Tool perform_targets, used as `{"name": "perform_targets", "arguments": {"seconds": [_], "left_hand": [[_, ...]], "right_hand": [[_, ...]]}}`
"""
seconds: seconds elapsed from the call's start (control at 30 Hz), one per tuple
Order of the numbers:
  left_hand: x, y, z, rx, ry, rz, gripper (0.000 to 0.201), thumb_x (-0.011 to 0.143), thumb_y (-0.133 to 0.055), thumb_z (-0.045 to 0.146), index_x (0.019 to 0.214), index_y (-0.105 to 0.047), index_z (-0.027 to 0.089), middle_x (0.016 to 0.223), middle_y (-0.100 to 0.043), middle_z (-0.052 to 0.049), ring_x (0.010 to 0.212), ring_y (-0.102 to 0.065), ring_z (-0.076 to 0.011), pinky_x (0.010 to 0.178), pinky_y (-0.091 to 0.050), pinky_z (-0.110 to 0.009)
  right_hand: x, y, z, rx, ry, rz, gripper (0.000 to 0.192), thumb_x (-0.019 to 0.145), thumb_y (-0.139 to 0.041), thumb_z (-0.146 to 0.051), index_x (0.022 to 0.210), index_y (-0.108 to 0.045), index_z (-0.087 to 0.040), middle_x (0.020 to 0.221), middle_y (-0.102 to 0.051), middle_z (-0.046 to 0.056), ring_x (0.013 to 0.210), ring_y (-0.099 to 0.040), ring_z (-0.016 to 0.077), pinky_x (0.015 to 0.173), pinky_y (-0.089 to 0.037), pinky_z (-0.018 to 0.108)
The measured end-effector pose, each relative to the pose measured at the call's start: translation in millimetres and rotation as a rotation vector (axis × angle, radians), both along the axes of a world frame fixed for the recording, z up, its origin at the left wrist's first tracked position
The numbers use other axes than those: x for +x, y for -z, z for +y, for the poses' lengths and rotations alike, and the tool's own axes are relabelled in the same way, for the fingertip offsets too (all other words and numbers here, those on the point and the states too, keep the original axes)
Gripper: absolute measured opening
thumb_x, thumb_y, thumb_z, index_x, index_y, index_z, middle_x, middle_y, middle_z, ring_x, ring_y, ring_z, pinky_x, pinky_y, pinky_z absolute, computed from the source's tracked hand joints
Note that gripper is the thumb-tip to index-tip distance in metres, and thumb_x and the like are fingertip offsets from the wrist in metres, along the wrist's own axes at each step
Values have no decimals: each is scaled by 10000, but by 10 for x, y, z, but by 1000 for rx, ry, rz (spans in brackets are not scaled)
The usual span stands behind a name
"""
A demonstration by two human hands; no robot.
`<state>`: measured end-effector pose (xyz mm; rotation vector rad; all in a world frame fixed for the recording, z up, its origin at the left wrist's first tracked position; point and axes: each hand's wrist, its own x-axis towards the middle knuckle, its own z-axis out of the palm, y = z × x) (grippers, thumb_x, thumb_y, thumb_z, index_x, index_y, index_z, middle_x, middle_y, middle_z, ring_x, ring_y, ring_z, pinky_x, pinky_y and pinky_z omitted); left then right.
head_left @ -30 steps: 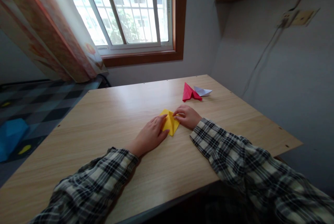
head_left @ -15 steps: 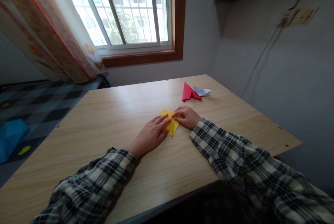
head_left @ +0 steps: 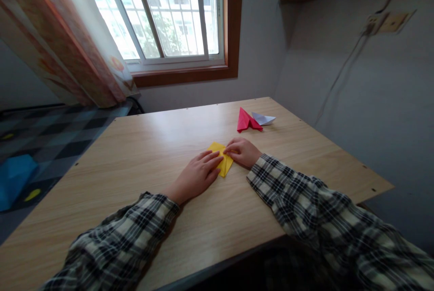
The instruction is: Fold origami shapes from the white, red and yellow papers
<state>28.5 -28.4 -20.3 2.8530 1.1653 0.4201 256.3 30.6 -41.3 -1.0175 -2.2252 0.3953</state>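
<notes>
A small folded piece of yellow paper lies flat on the wooden table, partly covered by fingers. My left hand rests on its left side, fingers stretched out and pressing it down. From the right, my right hand touches the paper with curled fingers, thumb and fingertips together at its right edge. Whether a layer of paper is caught between those fingertips is too small to see clearly.
A red folded paper piece and a white paper boat lie farther back on the table. To the left, a blue folded paper sits on a checkered surface. A window and curtain are behind.
Both hands stay almost in place on the yellow paper. The left fingers have shifted very slightly.
</notes>
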Motion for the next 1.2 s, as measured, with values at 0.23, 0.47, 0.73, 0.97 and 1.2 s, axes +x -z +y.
{"name": "perform_targets", "arguments": {"seconds": [0.23,0.47,0.73,0.97,1.2], "left_hand": [[2,-17,0,-8,27,-33,394,1019,-460,327,1351,-626,195,1406,-634,-88,1356,-528,-256,1198,-371,-479],[-1,7,20,-6,59,-53,364,1022,-460,316,1339,-624,241,1424,-621,-61,1357,-524,-243,1197,-363,-499],[3,0,8,3,29,-48,375,1018,-463,320,1329,-637,202,1398,-638,-89,1344,-535,-258,1184,-389,-491],[-7,11,7,2,17,-57,388,1025,-452,344,1339,-639,214,1393,-641,-89,1344,-535,-267,1177,-399,-497],[0,-3,-4,15,8,-17,394,1023,-458,326,1345,-634,183,1401,-635,-93,1347,-528,-271,1179,-398,-484]], "right_hand": [[-2,22,-9,53,-10,-44,278,870,-619,-114,1089,-775,-183,1107,-741,92,1045,-643,216,987,-477,383],[-48,63,-68,27,30,-176,291,963,-569,-226,1204,-729,-264,1357,-634,97,1304,-510,260,1113,-376,502],[-24,-37,-99,41,117,-188,232,982,-569,-297,1064,-780,-249,1290,-672,101,1252,-545,264,1073,-387,491],[0,-113,-109,101,209,-213,281,986,-547,-303,891,-801,-228,1148,-745,83,1133,-607,262,1008,-399,463],[7,-89,-96,119,200,-201,273,970,-561,-289,872,-806,-219,1117,-757,81,1089,-629,253,966,-427,438]]}}
